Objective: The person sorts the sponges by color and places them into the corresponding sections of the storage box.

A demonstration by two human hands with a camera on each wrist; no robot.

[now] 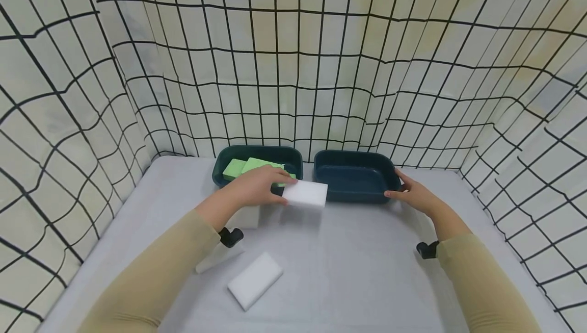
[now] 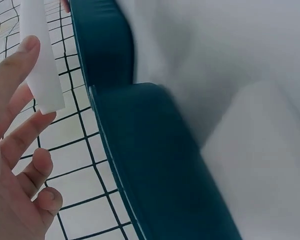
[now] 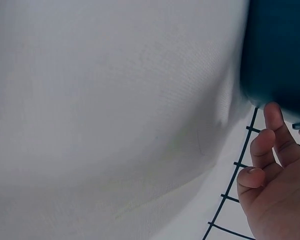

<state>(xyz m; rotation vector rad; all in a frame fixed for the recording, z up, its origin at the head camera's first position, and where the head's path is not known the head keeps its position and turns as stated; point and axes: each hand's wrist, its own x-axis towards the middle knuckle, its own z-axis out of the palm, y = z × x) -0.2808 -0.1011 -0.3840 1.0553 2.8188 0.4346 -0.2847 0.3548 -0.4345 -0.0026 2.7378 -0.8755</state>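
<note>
My left hand (image 1: 259, 186) pinches a white sponge block (image 1: 306, 193) by its left end, between thumb and fingers. The block hangs above the table, in front of the gap between two dark teal trays. In the left wrist view the same block (image 2: 42, 65) appears edge-on. My right hand (image 1: 416, 195) holds the right end of the right tray (image 1: 353, 195), thumb at its front corner and fingers along the side. That tray has nothing inside. Several green sponges (image 1: 235, 169) lie in the left tray (image 1: 220, 162), partly hidden by my left hand.
A white block (image 1: 255, 281) lies flat on the white tabletop (image 1: 357, 272) near the front. Two more white pieces, one (image 1: 247, 216) beside the left wrist and one (image 1: 220, 261) by the sleeve, are partly covered. Black grid netting (image 1: 298, 85) surrounds the back and sides.
</note>
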